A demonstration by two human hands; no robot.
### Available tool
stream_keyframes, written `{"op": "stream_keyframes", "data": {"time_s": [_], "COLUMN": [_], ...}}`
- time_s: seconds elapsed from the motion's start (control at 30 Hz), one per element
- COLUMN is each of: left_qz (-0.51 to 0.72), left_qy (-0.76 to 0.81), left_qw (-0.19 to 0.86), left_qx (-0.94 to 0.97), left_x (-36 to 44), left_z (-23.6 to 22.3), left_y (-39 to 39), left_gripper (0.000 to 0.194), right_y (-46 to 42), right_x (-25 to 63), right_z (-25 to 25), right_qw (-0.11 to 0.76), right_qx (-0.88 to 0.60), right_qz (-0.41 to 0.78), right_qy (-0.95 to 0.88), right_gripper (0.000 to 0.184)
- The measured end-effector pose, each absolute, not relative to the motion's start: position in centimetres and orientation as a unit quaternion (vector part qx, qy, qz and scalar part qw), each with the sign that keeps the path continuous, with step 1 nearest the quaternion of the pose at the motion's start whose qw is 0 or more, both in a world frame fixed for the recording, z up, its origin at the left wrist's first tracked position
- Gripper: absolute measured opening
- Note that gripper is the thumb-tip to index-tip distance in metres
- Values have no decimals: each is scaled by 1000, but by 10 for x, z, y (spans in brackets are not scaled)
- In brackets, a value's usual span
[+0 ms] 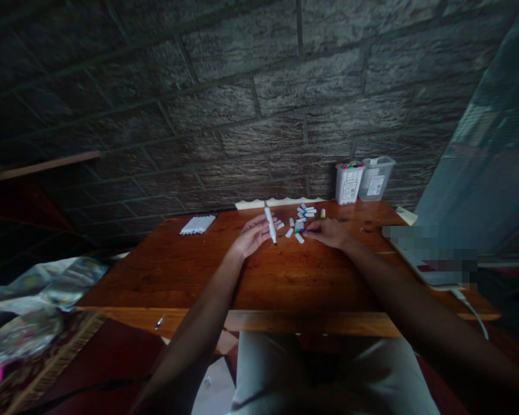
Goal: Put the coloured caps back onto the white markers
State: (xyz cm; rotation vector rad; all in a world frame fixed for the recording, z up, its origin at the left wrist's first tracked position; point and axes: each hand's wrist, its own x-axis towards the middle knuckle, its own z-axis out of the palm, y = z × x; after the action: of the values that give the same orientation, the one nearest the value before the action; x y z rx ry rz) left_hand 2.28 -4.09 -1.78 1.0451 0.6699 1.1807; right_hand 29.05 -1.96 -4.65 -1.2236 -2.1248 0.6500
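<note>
My left hand (253, 235) is closed around a white marker (270, 225), which stands tilted, its dark lower tip bare and a narrow greyish tip at the top. Right of it lies a loose group of white marker caps (300, 237), some with coloured ends. My right hand (328, 233) reaches into the near side of that group, its fingertips pinched at a small cap with a purple end (303, 231). The fingers partly cover that cap. Another cap (279, 225) lies close beside the left hand's fingers.
A row of white markers (199, 224) lies at the wooden table's (190, 276) far left. Against the stone wall stand a clear tub of markers (349, 183) and a second clear tub (375, 180). A laptop (428, 253) with a white cable sits at the right. Plastic bags (47, 282) lie left.
</note>
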Motion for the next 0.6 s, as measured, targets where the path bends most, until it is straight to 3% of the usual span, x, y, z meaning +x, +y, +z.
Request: {"op": "stream_keyframes", "data": {"time_s": [0.37, 0.5, 0.6], "left_qz": [525, 531, 542], "left_qy": [296, 293, 291], "left_qw": [652, 655, 653], "left_qx": [461, 451, 441], "left_x": [22, 24, 24], "left_z": [-18, -17, -17], "left_y": [-39, -40, -40], "left_gripper": [33, 32, 30], "right_y": [-16, -22, -34], "right_x": [296, 293, 279], "right_z": [-50, -42, -36], "right_qw": [316, 325, 355], "right_qx": [-444, -450, -399], "right_qz": [293, 233, 155], "right_qy": [-785, -799, -831], "right_gripper": [18, 18, 28]}}
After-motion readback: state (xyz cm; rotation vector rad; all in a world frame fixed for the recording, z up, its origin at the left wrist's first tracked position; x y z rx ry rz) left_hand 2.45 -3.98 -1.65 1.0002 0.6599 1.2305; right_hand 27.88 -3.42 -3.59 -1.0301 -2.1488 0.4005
